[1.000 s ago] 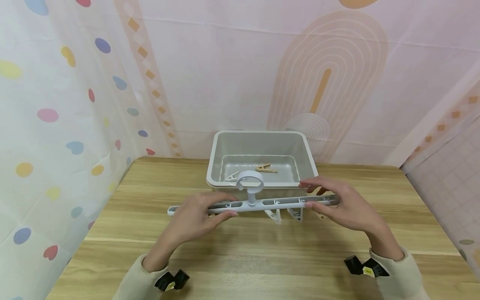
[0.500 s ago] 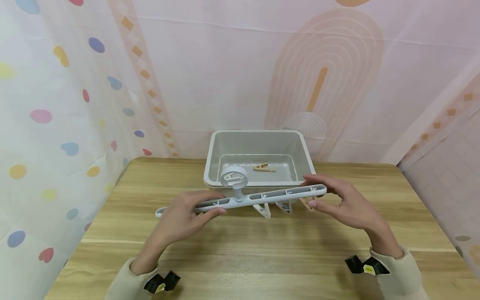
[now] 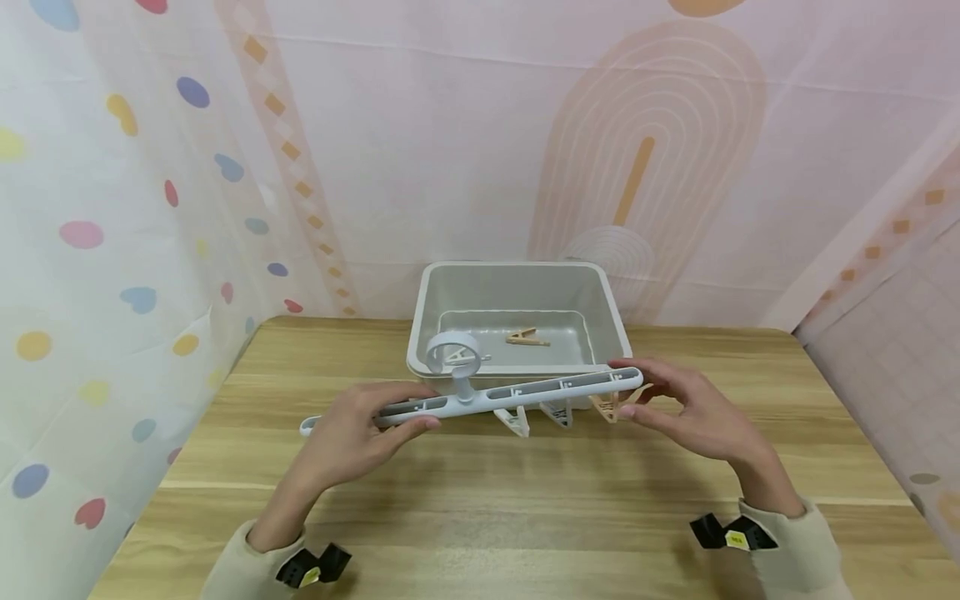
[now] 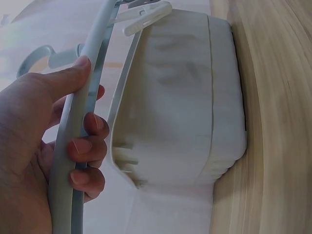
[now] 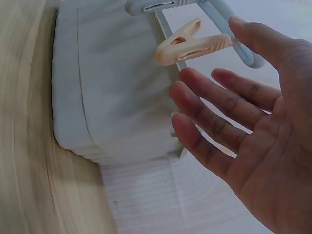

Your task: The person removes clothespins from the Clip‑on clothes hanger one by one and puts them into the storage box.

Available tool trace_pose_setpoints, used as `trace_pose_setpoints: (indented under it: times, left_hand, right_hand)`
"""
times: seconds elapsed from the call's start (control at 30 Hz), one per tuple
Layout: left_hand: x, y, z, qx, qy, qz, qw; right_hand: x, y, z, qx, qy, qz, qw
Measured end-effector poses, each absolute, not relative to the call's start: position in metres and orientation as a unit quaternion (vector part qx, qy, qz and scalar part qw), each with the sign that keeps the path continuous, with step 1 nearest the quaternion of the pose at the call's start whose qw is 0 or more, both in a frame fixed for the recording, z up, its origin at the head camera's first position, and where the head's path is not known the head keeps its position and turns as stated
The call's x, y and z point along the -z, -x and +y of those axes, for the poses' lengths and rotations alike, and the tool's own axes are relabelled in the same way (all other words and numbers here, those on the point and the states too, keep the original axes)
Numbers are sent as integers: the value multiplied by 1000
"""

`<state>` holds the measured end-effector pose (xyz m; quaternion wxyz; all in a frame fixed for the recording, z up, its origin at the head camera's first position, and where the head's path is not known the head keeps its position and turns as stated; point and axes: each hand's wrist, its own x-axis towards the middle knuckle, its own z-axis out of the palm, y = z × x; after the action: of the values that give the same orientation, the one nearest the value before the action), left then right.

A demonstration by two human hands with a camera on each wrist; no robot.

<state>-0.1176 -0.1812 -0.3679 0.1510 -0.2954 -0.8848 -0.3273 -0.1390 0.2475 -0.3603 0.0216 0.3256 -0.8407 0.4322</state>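
Observation:
A pale blue clothes hanger [image 3: 480, 402] is held above the table, its right end tilted up. My left hand [image 3: 348, 437] grips the left part of the bar, fingers curled round it in the left wrist view. Beneath the right half hang three clothespins: a white one [image 3: 514, 422], a grey one [image 3: 558, 413] and a peach one [image 3: 606, 407] closest to the end. My right hand [image 3: 686, 417] is beside that end, fingers spread and fairly straight; in the right wrist view its thumb lies close to the peach clothespin [image 5: 195, 48], and whether it touches is unclear.
Behind the hanger a grey plastic bin [image 3: 517, 266] stands against the patterned curtain [image 3: 420, 150]. Inside it lie a tan clothespin [image 3: 527, 337] and a white clothespin, partly covered by the hanger's hook [image 3: 453, 340]. The wooden table [image 3: 480, 517] extends in front.
My left hand has shifted left with the hanger, whose right end has tilted up. My right hand, earlier round that end, has come off it, and the peach clothespin is now in plain sight.

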Motion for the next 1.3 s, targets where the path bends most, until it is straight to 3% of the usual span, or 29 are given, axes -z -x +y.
trace_pose_setpoints:
  times: [0.47,0.83,1.3]
  left_hand:
    - [367,123,-182,344,314,-873,145]
    - [361,118,-184,332,296,-885,140]
    - [360,119,-186,354,297,-877,131]
  right_hand:
    - [369,142,240,-422,-311,-851,-23]
    - [363,140,246,-419,-327,-846,-27]
    - [355,139,254,-425,-352,-834,16]
